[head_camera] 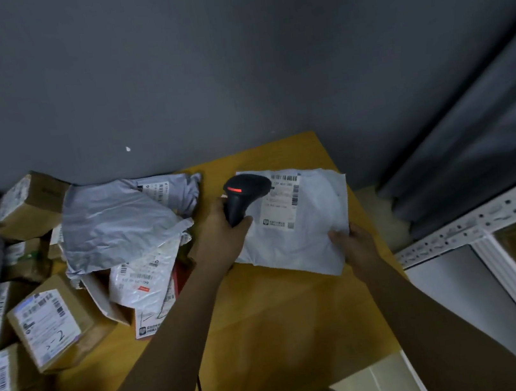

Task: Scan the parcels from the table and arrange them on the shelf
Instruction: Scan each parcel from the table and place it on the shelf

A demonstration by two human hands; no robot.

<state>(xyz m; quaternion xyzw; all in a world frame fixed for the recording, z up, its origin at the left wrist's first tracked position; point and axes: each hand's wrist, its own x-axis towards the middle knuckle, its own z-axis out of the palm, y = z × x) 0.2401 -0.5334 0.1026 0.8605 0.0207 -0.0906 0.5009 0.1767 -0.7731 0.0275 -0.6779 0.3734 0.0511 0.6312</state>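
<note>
A white poly-bag parcel (301, 222) with a barcode label lies over the right end of the yellow table (269, 327). My right hand (354, 241) pinches its near right corner. My left hand (221, 231) grips the handle of a black barcode scanner (243, 194), whose head glows red and sits just left of the label (281, 202). The scanner's cable hangs down under my left forearm.
The left half of the table holds a heap of grey and white mailer bags (120, 222) and several cardboard boxes (51, 323) with labels. A white metal shelf frame (488, 221) stands at the right, beside a dark curtain. A grey wall is behind the table.
</note>
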